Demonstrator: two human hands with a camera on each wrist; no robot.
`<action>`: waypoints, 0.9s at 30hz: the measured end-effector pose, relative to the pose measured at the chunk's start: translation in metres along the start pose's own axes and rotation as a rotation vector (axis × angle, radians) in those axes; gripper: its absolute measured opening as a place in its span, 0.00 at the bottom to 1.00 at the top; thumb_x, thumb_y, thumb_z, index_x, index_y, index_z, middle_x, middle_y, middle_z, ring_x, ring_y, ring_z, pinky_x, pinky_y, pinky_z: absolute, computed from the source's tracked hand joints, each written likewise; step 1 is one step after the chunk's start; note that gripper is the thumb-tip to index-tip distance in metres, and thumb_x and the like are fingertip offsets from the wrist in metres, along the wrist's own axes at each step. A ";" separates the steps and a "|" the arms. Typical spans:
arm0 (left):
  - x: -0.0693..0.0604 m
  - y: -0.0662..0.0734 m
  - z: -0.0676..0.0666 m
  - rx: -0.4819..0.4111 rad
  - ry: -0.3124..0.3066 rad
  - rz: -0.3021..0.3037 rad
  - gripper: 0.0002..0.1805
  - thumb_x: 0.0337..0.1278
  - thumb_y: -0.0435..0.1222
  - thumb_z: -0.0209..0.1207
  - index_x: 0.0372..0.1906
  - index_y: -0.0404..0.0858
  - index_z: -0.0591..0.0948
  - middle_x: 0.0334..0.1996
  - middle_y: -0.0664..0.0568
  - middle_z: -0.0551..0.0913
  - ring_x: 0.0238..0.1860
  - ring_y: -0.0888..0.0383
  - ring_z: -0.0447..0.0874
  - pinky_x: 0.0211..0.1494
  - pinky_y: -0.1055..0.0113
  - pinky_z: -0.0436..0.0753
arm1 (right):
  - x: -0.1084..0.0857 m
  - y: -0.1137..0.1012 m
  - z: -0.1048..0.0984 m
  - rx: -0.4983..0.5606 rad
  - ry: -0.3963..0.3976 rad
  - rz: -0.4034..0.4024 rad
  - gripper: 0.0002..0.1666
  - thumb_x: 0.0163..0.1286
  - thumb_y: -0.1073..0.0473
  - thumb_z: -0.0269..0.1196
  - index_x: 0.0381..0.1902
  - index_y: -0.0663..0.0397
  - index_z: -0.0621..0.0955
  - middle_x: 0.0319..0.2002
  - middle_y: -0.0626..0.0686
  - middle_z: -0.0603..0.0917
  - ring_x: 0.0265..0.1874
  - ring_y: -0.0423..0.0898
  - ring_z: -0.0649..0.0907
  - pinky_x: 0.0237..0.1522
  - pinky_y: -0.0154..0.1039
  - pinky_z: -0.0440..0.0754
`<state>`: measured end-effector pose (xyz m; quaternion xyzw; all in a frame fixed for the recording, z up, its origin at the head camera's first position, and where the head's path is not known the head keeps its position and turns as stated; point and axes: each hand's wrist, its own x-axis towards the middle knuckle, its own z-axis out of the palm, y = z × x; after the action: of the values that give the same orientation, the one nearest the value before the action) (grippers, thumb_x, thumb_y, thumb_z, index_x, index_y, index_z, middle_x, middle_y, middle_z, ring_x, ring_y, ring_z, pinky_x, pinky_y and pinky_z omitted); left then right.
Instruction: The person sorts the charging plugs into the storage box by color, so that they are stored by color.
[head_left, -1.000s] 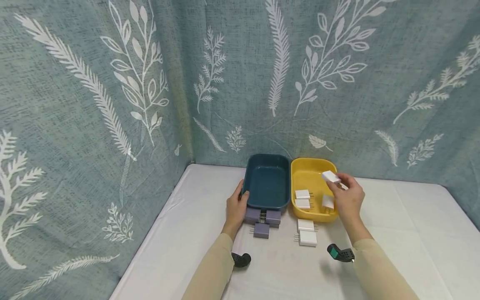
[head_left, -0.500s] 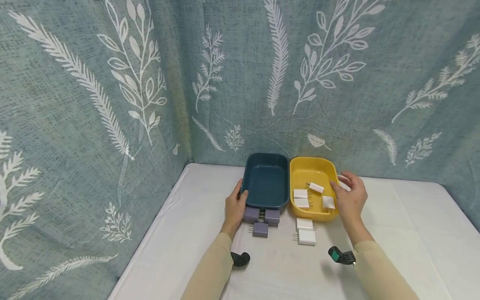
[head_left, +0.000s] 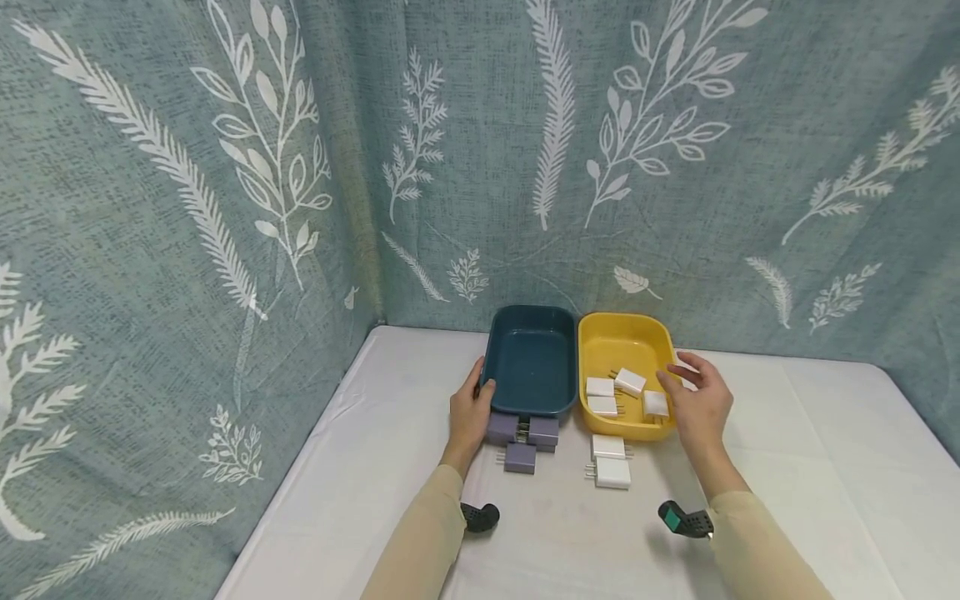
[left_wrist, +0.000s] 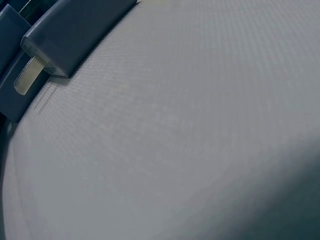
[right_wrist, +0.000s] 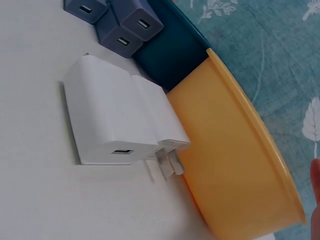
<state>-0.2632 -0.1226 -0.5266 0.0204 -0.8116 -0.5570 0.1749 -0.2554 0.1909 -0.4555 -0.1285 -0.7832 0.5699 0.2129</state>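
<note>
In the head view my left hand point(head_left: 469, 417) holds the left side of a dark blue tray point(head_left: 533, 402), thumb at the rim and fingers along the outer wall. My right hand point(head_left: 703, 404) is at the right rim of a yellow tray point(head_left: 628, 430), with thumb and fingers spread apart and nothing between them. Inside the yellow tray lie several white plug chargers, one of them tilted point(head_left: 630, 382) near the middle. Two more white chargers point(right_wrist: 107, 110) rest on the cloth before it. Purple-grey chargers point(head_left: 520, 458) lie in front of the blue tray.
Both trays stand side by side on a white-clothed table point(head_left: 795, 450). Behind them hangs a green-blue curtain point(head_left: 487, 167) with white leaf prints; it also covers the left side. Black wrist devices point(head_left: 686, 520) hang below both sleeves.
My right hand has let go of a white charger, which dropped into the yellow tray and settled near its middle. The left hand stays at the blue tray.
</note>
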 end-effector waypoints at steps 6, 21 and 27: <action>0.001 -0.001 0.000 0.015 -0.003 -0.009 0.28 0.68 0.40 0.51 0.71 0.42 0.68 0.69 0.47 0.71 0.70 0.48 0.68 0.73 0.54 0.68 | -0.004 0.002 0.001 -0.010 -0.049 -0.011 0.24 0.61 0.63 0.69 0.56 0.54 0.79 0.56 0.55 0.82 0.46 0.36 0.83 0.43 0.16 0.77; 0.000 0.000 0.000 -0.004 -0.014 -0.020 0.28 0.68 0.40 0.51 0.72 0.41 0.67 0.70 0.49 0.70 0.71 0.50 0.68 0.73 0.55 0.68 | -0.015 0.009 -0.003 0.019 -0.114 -0.082 0.22 0.61 0.60 0.70 0.53 0.59 0.80 0.50 0.58 0.85 0.43 0.34 0.84 0.43 0.15 0.77; 0.000 0.000 0.000 0.000 -0.008 -0.012 0.28 0.68 0.40 0.51 0.72 0.42 0.67 0.69 0.48 0.70 0.70 0.49 0.68 0.72 0.54 0.69 | -0.019 0.008 -0.006 0.056 -0.122 -0.102 0.21 0.59 0.62 0.71 0.50 0.60 0.81 0.45 0.53 0.86 0.37 0.26 0.82 0.42 0.16 0.79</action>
<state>-0.2636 -0.1224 -0.5270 0.0232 -0.8122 -0.5581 0.1683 -0.2362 0.1898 -0.4649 -0.0475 -0.7840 0.5868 0.1969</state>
